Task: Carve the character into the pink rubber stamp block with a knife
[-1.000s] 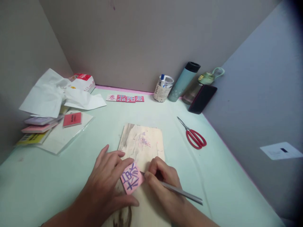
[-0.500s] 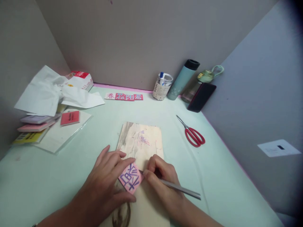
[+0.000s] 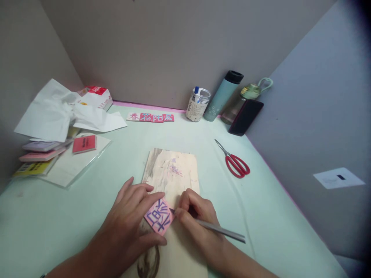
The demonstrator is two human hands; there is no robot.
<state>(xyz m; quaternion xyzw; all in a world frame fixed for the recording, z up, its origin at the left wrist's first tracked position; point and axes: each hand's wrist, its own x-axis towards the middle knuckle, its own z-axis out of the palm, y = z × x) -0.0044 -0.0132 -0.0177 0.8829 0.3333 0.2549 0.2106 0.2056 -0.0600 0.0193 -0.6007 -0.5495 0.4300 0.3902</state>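
Pink tile (image 3: pixel 159 217): is lying at a slant on the wooden board (image 3: pixel 187 170), purple character facing up, between the two hands. The board is probably sparing the counter (image 3: pixel 121 162) from nicks.

Left hand (image 3: pixel 123 226): is curving half-open around the tile, grasping it with the index finger at the top corner and the thumb by the lower one. I'm guessing that's stopping it from skidding, and the fingers are leaving the right side free.

Right hand (image 3: pixel 199 218): is closing pretty snugly around the metal carving knife (image 3: pixel 222 230), pen-style, so probably going for fine control.

Metal carving knife: is pointing its dark tip at the tile's right edge, handle sloping back over the hand. Can't really tell if it's biting in.

Red-handled scissors (image 3: pixel 237 166): are resting right of the board, blades together.

Far edge: four character tiles (image 3: pixel 152 117) are sitting in a row, with a labelled jar (image 3: pixel 197 109), a blue tumbler (image 3: pixel 222 98), a green-lidded bottle (image 3: pixel 251 91) and a phone (image 3: pixel 246 117), which is leaning back, maybe on the bottle.

Left side: crumpled white paper (image 3: pixel 46 112) is covering part of a stack, and a red block (image 3: pixel 84 144) is lying nearby.
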